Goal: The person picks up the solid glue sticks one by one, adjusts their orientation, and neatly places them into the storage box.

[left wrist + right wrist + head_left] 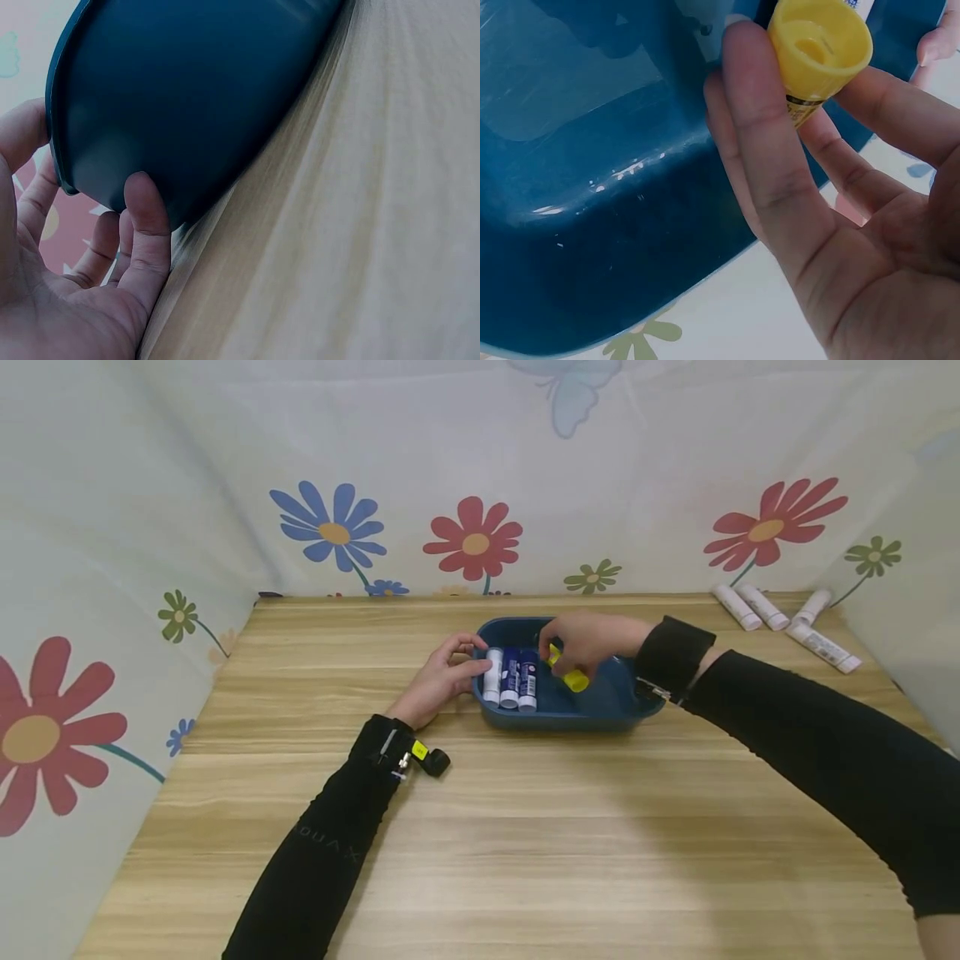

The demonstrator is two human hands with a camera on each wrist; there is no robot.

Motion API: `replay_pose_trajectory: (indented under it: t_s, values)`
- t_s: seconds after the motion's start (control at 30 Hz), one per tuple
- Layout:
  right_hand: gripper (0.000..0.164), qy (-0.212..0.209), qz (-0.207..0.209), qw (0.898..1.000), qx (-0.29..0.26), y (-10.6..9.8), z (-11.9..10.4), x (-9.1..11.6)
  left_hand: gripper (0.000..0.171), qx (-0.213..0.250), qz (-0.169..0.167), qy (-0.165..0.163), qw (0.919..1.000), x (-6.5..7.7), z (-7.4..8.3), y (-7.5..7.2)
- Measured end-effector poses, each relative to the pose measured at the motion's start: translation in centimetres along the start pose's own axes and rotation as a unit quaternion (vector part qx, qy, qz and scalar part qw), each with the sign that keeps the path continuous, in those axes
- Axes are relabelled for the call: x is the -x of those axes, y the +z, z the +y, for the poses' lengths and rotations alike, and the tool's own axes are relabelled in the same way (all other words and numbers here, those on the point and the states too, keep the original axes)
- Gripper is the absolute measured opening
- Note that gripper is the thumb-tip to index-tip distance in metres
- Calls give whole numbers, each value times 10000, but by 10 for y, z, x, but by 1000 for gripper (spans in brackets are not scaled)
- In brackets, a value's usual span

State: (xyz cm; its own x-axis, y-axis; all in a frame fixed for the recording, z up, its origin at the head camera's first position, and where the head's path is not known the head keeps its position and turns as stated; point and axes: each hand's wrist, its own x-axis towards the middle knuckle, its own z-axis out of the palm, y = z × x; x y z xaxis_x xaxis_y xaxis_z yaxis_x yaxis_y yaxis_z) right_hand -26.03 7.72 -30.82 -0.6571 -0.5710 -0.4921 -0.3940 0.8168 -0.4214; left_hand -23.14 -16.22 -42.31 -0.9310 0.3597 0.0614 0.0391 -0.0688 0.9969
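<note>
A blue oval basin (570, 722) stands on the table. My left hand (442, 681) holds its left end, with the thumb over the rim and other fingers against the outer wall (187, 97). Inside, at that end, a white glue stick (492, 685) lies side by side with two dark blue glue sticks, the nearer one (510, 677) in the middle and the other (528, 677) on its right. Over the basin, my right hand (588, 639) pinches a yellow glue stick (576, 680) between fingers and thumb. Its hollow round end (821, 45) faces the right wrist camera.
Several white glue sticks lie at the table's back right corner, among them one in front (825, 647) and one farther left (737, 607). A flower-printed cloth (660, 485) rises behind the wooden table (525, 843) and along both sides.
</note>
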Motion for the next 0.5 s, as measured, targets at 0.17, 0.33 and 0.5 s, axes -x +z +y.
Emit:
replay_pose_trajectory:
  t_s: [0.17, 0.33, 0.5]
  values:
    - [25, 123, -190, 9997, -30, 5, 0, -6, 37, 9, -10, 3, 10000, -1, 0, 1]
    - [24, 223, -212, 9995, 30, 8, -2, -9, 32, 13, 0, 9, 10000, -1, 0, 1]
    - [24, 274, -180, 9995, -40, 9, -5, -11, 30, 26, 18, 15, 10000, 0, 1, 0]
